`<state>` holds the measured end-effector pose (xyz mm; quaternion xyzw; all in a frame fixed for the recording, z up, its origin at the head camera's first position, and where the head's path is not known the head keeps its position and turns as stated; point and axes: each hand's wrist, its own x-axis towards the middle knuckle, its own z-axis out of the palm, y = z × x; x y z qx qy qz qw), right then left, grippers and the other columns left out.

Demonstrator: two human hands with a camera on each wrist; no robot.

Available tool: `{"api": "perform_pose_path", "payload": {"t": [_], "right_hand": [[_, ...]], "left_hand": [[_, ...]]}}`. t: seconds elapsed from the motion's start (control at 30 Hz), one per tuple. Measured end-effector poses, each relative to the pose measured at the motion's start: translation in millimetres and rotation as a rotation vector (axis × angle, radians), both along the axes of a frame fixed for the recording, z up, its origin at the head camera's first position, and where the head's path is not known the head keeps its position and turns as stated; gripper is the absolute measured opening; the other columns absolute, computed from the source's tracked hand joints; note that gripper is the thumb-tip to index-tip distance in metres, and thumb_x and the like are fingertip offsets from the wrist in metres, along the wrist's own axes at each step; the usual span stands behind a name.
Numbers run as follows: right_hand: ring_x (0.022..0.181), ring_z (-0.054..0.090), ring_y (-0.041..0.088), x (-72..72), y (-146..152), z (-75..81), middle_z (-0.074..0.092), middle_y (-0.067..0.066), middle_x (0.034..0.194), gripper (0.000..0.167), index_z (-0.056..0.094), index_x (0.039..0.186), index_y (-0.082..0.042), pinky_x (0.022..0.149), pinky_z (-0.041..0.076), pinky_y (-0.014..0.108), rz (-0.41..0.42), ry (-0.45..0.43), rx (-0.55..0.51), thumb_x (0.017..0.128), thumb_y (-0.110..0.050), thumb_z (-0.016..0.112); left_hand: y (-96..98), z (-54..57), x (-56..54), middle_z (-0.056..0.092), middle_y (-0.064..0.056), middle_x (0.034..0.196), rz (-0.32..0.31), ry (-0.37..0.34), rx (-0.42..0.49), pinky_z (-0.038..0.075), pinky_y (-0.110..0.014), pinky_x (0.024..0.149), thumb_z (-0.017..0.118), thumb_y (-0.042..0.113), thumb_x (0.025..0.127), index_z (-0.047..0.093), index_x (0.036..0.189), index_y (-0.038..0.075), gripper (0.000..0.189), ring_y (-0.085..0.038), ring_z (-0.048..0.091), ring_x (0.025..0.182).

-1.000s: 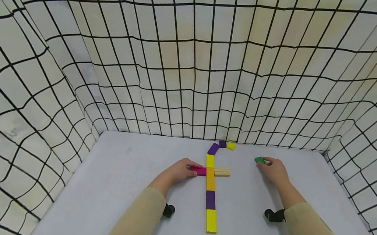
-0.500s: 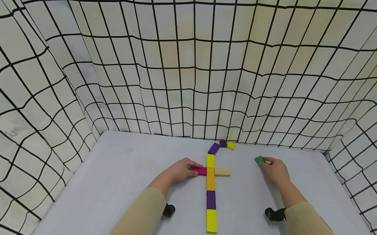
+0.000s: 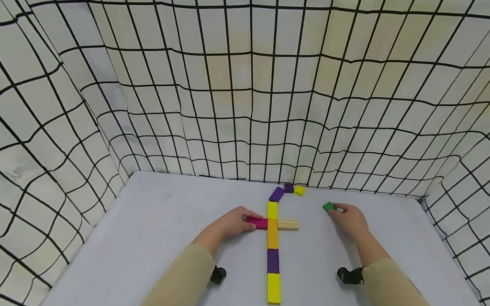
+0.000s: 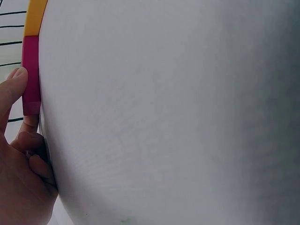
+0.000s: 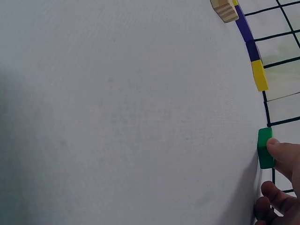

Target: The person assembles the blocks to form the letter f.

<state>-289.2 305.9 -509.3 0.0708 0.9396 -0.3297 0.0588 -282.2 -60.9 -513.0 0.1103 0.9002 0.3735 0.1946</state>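
Observation:
My left hand pinches a magenta block, its far end against the left side of an orange block. Between the thumb and fingers of my right hand is a green block, off to the right of the row. A wood-coloured block extends from the orange one's right side. Above the orange block lies a yellow block; below it come a purple block and a longer yellow block. In the right wrist view, the thumb presses the green block.
A tilted purple block, a dark purple block and a small yellow block curve rightward at the table's back edge. Black grid netting over white cloth walls in the white table at the back and sides.
My right hand has moved a little to the left, carrying the green block toward the curved row. The left hand stays on the magenta block.

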Motion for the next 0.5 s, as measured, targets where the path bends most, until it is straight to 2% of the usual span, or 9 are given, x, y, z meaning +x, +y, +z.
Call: {"api": "perform_pose_path", "payload": {"t": [0.5], "right_hand": [[0.106, 0.054, 0.035, -20.6, -29, -9.2, 0.058, 0.024, 0.125, 0.048, 0.058, 0.138, -0.006, 0.088, 0.047, 0.048, -0.020, 0.002, -0.030, 0.097, -0.030, 0.063]], "left_hand": [[1.5, 1.3, -1.6, 0.057, -0.004, 0.125, -0.017, 0.015, -0.026, 0.040, -0.052, 0.106, 0.070, 0.025, 0.093, 0.072, 0.121, 0.035, 0.029, -0.028, 0.049, 0.122]]}}
